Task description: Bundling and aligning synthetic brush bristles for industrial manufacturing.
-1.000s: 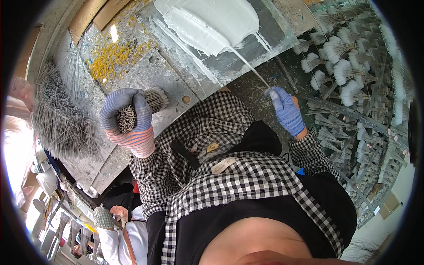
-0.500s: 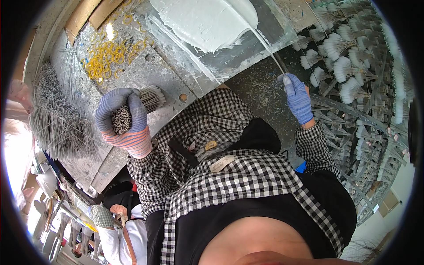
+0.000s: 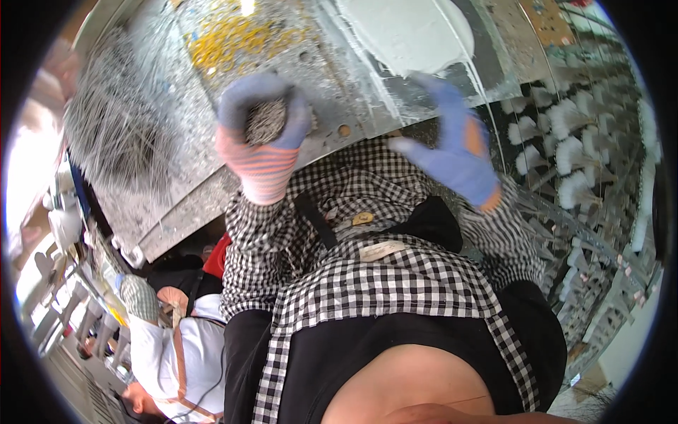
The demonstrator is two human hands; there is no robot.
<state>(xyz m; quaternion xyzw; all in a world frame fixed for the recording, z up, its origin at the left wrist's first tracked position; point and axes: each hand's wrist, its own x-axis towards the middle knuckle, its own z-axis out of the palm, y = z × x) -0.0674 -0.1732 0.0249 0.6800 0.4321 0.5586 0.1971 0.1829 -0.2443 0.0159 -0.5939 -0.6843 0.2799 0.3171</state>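
The left hand (image 3: 265, 141) has lifted, fingers still wrapped round the bristle bundle (image 3: 266, 120) above the bench (image 3: 332, 92) middle. The right hand (image 3: 455, 152) has let go of the glue strand and now hovers spread, empty.

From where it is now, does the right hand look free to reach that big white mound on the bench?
Probably yes: the right hand is open, holds nothing, and sits just below the white mound, with nothing between them.

Blue glove with red-striped cuff (image 3: 260, 152); grey bristle bundle (image 3: 266, 120); black-white checked sleeves (image 3: 268, 240); yellow bands (image 3: 222, 42); white paste (image 3: 409, 32).
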